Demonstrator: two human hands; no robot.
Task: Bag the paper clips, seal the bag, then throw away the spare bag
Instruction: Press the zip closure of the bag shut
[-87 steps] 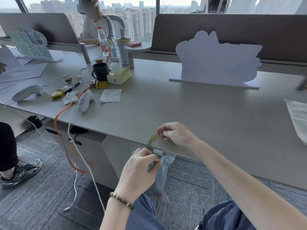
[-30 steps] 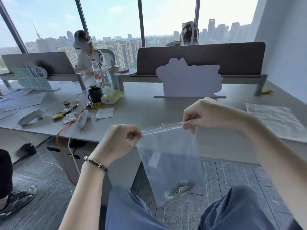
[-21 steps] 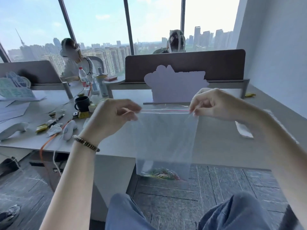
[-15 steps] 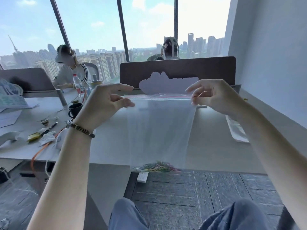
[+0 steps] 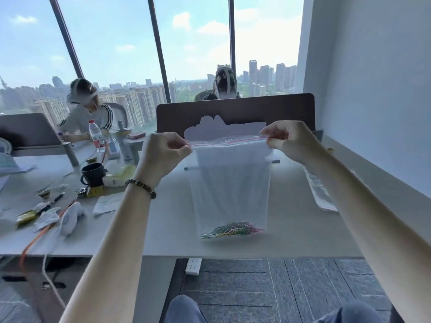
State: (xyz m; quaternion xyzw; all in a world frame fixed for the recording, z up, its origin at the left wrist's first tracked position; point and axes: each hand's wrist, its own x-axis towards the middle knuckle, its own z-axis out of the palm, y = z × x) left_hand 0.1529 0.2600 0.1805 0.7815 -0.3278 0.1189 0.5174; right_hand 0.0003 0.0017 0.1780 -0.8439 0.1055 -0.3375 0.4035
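— What's nearest you?

— Your knees, cut off by the bottom edge. Above them your left hand (image 5: 163, 151) pinches the left top corner of the clear bag (image 5: 231, 183), and your right hand (image 5: 288, 141) pinches the right corner, stretching the red zip strip (image 5: 227, 142) between them.

— Is it sealed?

— You can't tell; the strip is thin and blurred.

— The paper clips (image 5: 231, 230)?

— Heaped at the bottom of the bag, which hangs in the air above the desk (image 5: 172, 220).

— Farther off?

— A second plastic bag (image 5: 320, 194) lies flat on the desk to your right, partly behind your forearm. The white cutout (image 5: 224, 129) is half hidden by the bag's top.
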